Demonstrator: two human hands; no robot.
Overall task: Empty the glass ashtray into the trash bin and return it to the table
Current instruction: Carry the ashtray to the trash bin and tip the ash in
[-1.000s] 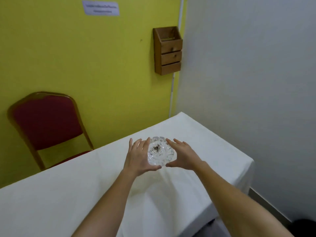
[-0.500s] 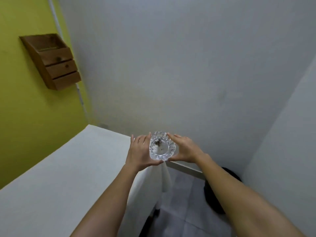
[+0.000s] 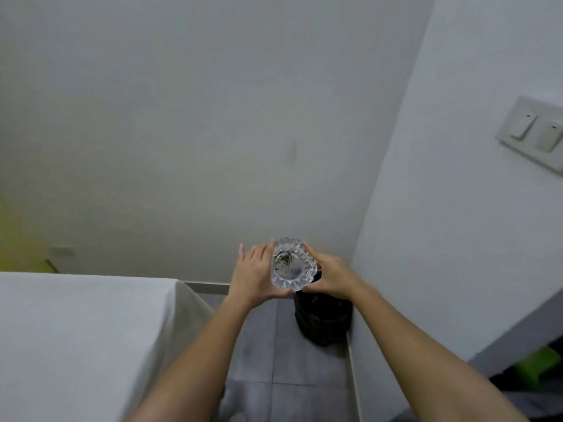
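The clear glass ashtray (image 3: 292,264), round with a scalloped rim and dark ash specks in its bowl, is held upright in the air between both hands. My left hand (image 3: 254,274) cups its left side and my right hand (image 3: 330,277) cups its right side. Directly below and slightly right stands a black trash bin (image 3: 323,318) on the grey tiled floor, in the corner of the room; its top is partly hidden by my right hand and the ashtray. The table (image 3: 76,330), covered with a white cloth, lies to the left.
Grey-white walls meet in a corner just right of the bin. A double light switch (image 3: 533,134) sits on the right wall. A green object (image 3: 537,365) shows at the lower right. Grey floor tiles (image 3: 259,345) run between table and bin.
The view has swung right, away from the yellow wall and table. Both hands have carried the ashtray off the table edge to a spot over the black bin.
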